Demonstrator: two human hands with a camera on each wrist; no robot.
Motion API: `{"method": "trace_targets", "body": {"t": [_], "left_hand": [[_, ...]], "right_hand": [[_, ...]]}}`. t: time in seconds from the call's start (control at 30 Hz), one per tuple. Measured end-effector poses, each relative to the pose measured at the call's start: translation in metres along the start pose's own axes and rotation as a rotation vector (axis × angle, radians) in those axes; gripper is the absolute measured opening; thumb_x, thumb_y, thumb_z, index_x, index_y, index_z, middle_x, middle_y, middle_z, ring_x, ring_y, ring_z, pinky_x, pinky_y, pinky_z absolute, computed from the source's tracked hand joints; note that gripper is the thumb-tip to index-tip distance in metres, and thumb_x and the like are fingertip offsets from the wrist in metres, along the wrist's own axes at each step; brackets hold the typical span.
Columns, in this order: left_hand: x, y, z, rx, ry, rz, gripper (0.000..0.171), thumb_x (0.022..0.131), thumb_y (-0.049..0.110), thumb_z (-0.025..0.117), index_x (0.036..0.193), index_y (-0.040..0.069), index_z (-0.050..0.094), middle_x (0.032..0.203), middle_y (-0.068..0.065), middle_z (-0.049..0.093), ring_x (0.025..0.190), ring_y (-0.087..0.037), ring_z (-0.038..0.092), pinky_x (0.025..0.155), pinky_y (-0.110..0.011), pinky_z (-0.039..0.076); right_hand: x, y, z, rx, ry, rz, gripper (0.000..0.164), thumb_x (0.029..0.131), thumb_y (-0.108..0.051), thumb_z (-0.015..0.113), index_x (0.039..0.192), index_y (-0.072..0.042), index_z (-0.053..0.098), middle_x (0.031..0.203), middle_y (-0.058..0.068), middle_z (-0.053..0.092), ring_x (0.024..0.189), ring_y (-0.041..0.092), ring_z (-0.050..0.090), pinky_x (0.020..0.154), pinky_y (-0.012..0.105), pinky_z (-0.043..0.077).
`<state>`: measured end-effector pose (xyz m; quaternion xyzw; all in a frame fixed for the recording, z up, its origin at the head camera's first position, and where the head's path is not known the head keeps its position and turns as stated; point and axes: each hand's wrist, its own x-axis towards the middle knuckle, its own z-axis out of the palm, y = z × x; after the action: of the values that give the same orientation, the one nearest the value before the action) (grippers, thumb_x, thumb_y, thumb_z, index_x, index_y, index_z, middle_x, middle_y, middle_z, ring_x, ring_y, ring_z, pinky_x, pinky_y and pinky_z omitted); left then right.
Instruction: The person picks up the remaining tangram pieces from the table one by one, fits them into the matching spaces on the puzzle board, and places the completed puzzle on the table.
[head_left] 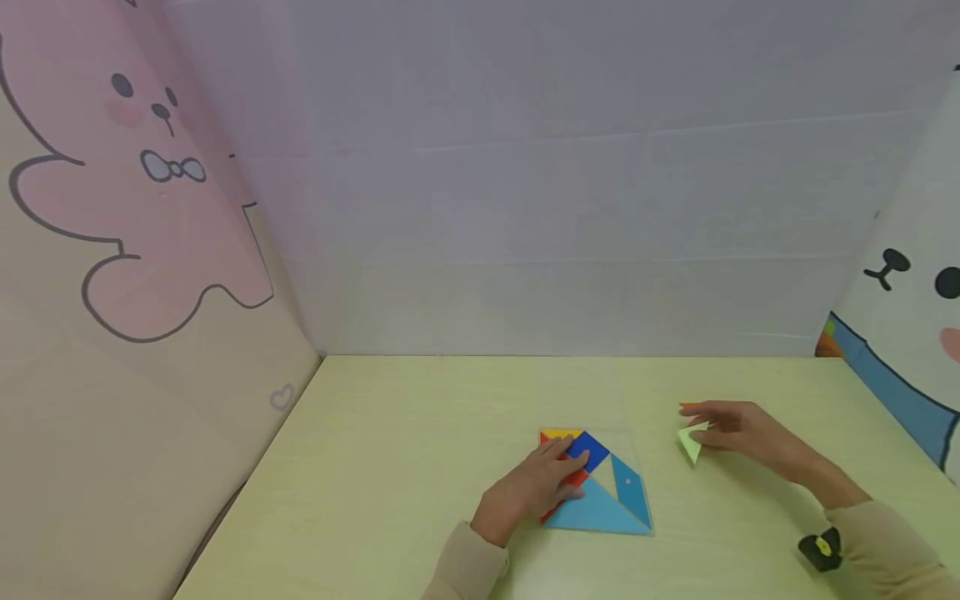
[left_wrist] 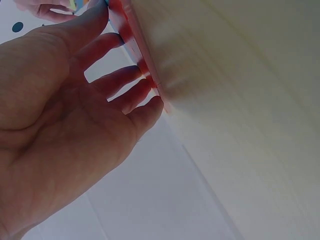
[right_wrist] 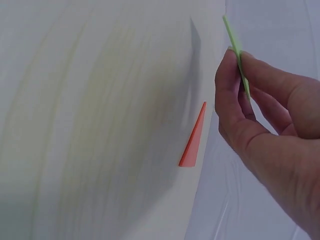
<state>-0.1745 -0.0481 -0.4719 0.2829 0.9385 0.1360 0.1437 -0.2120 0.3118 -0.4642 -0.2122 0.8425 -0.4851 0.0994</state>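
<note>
My right hand (head_left: 746, 433) pinches a thin light green triangle tangram piece (head_left: 692, 446) between thumb and fingers, tilted above the table. In the right wrist view the green piece (right_wrist: 235, 52) appears edge-on. An orange-red tangram piece (right_wrist: 192, 145) lies on the table below that hand. My left hand (head_left: 528, 487) rests with spread fingers on a tangram board (head_left: 604, 473). On the board show a dark blue square (head_left: 591, 450), a large light blue triangle (head_left: 592, 510), a blue parallelogram (head_left: 632, 492), and a yellow piece (head_left: 562, 432); the left hand partly hides red pieces (head_left: 547, 507).
A small black object with a yellow mark (head_left: 821, 550) is beside the right sleeve. The pale wooden table (head_left: 390, 467) meets a white backdrop (head_left: 480, 308) at the back. Cloth with cartoon animals hangs on both sides.
</note>
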Motion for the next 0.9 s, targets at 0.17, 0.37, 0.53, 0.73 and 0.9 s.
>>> {"method": "trace_targets", "body": {"t": [0.17, 0.37, 0.53, 0.73, 0.9], "left_hand": [[0.000, 0.000, -0.001, 0.000, 0.003, 0.000, 0.057, 0.103, 0.039, 0.060, 0.156, 0.023, 0.047, 0.165, -0.004, 0.033, 0.153, -0.024, 0.030, 0.118, -0.037, 0.036], [-0.001, 0.000, 0.000, -0.004, 0.007, 0.002, 0.057, 0.103, 0.039, 0.059, 0.157, 0.023, 0.046, 0.165, -0.005, 0.033, 0.152, -0.024, 0.030, 0.118, -0.036, 0.036], [0.000, -0.001, 0.000, -0.006, 0.008, 0.007, 0.057, 0.103, 0.039, 0.059, 0.157, 0.023, 0.046, 0.165, -0.005, 0.033, 0.152, -0.024, 0.030, 0.118, -0.036, 0.035], [0.001, -0.002, 0.001, -0.006, 0.007, 0.007, 0.057, 0.103, 0.039, 0.060, 0.156, 0.023, 0.046, 0.165, -0.005, 0.033, 0.152, -0.023, 0.030, 0.118, -0.036, 0.035], [0.002, -0.002, 0.003, 0.000, 0.005, 0.005, 0.058, 0.103, 0.039, 0.060, 0.157, 0.024, 0.046, 0.166, -0.004, 0.033, 0.153, -0.023, 0.030, 0.119, -0.036, 0.035]], "right_hand": [[0.001, -0.005, 0.004, 0.009, 0.040, 0.069, 0.044, 0.100, -0.014, 0.069, 0.135, 0.010, 0.059, 0.134, 0.029, 0.060, 0.099, 0.004, 0.064, 0.078, 0.028, 0.059], [0.002, -0.006, 0.010, 0.016, 0.075, 0.125, 0.050, 0.098, -0.017, 0.072, 0.137, 0.010, 0.057, 0.117, 0.020, 0.069, 0.097, 0.004, 0.066, 0.079, 0.028, 0.059], [0.003, -0.009, 0.015, 0.022, 0.089, 0.145, 0.046, 0.097, -0.016, 0.073, 0.130, 0.011, 0.058, 0.113, 0.018, 0.070, 0.095, 0.007, 0.068, 0.078, 0.029, 0.059], [0.006, -0.012, 0.020, 0.061, 0.090, 0.121, 0.045, 0.097, -0.015, 0.073, 0.130, 0.011, 0.060, 0.117, 0.022, 0.070, 0.098, 0.006, 0.069, 0.079, 0.029, 0.060], [0.007, -0.015, 0.025, 0.098, 0.083, 0.093, 0.043, 0.097, -0.014, 0.072, 0.130, 0.012, 0.061, 0.119, 0.025, 0.068, 0.099, 0.005, 0.068, 0.080, 0.029, 0.060]]}}
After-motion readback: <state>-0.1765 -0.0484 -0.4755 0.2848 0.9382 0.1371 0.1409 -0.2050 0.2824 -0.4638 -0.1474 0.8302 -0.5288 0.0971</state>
